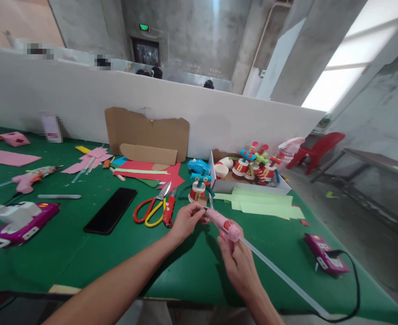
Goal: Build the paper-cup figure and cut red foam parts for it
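My right hand is wrapped around a pink hot glue gun, and a long clear glue stick sticks out of its back end. The gun's tip points at the fingers of my left hand, which are pinched together; what they hold is too small and partly hidden to name. Just beyond the fingertips stands a paper-cup figure with a blue top, round eyes and dark green coiled arms. Left of my left hand lie scissors with red and yellow handles and a red utility knife.
A box of similar cup figures stands behind, with light green paper strips before it. A purple power strip with a black cord sits right. Leftward are a black phone, another glue gun and red paper.
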Tool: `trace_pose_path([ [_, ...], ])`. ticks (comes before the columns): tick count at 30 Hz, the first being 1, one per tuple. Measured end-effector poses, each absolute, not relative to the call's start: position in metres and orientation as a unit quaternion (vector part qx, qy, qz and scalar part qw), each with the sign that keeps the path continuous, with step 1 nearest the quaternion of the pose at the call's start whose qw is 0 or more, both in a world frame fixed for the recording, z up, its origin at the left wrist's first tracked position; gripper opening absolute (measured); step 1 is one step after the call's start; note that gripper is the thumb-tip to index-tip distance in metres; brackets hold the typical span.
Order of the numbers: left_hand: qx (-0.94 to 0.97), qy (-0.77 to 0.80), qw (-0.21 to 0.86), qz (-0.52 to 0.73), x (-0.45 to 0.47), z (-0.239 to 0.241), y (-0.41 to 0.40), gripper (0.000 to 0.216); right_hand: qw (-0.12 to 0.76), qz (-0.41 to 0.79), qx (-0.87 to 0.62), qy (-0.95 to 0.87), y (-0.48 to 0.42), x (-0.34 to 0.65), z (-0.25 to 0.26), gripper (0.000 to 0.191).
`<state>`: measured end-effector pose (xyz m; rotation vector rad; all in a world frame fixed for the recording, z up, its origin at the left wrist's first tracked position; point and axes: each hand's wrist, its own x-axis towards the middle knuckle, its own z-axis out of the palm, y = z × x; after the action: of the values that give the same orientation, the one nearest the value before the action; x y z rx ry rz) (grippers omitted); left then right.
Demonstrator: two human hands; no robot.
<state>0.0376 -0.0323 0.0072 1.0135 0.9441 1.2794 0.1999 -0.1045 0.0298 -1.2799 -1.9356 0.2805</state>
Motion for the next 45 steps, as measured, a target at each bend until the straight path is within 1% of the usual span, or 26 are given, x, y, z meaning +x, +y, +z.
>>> trace_pose_path([
  [21,0.447,0.393,0.582,0.554,0.0387,0.0055,-0.0331,0.032,0.394,0.111,-0.506,-0.759,-0.104,0.1979,0.0273,0.044],
  [45,0.464,0.399,0.576,0.542,0.0367,0.0051,-0.0323,0.041,0.369,0.071,-0.527,-0.762,-0.1046,0.2032,0.0275,0.046],
])
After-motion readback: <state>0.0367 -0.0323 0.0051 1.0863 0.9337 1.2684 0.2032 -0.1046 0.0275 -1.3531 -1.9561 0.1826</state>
